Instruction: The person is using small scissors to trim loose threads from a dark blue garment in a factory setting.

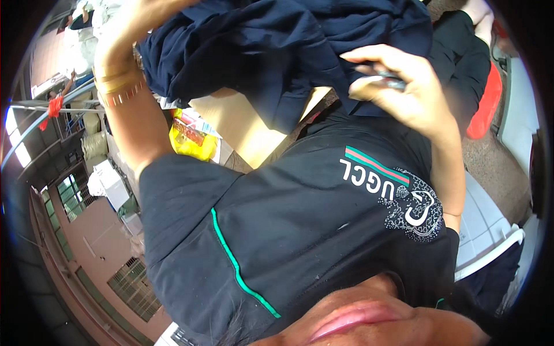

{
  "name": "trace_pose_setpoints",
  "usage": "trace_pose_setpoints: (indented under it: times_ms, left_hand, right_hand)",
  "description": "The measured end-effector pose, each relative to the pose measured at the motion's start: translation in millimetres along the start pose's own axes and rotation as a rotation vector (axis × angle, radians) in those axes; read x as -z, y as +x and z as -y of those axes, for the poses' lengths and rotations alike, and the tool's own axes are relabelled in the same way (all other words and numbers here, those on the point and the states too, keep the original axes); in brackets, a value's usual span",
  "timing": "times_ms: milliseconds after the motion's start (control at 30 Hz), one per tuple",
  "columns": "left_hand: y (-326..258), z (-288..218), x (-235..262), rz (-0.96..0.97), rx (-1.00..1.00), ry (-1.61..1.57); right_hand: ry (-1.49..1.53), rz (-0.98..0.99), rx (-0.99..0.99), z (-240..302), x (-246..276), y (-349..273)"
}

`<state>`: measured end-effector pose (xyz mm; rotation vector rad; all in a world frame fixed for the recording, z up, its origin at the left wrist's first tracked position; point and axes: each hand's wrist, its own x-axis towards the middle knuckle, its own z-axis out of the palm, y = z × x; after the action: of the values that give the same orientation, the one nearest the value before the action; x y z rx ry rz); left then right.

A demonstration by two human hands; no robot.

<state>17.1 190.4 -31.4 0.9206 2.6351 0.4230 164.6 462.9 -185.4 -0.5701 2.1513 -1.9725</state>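
Note:
A heap of dark navy cloth (254, 52) is bunched across the top of the head view, in front of my body. My right hand (404, 86) is curled at its right side, thumb and fingers closed around a small dark and silver tool (395, 82). Most of that tool is hidden in the palm, so its exact kind does not show. At the upper left, my left hand (144, 17) reaches over the cloth's left edge. Its fingers are blurred and cut off by the frame's top, which hides whether they grip the fabric.
Under the cloth is a pale wooden board (248, 130). A yellow and red plastic package (193, 138) lies left of it. A red stool-like object (485, 106) and a white plastic surface (482, 216) are on the right. White bundles (109, 184) stand farther left.

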Motion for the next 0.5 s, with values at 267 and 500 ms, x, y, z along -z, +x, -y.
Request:
trace_pose_setpoints:
  times_ms: [267,500]
  left_hand:
    - [-134.0,58.6,-108.9,-0.811,0.076,-0.312]
    - [-135.7,40.2,-183.8,-1.148,0.122,-0.013]
  right_hand:
    - [-0.366,0.085,0.299,-7.6,-66.6,32.9]
    - [-0.715,-0.169,0.431,-34.2,-77.5,62.9]
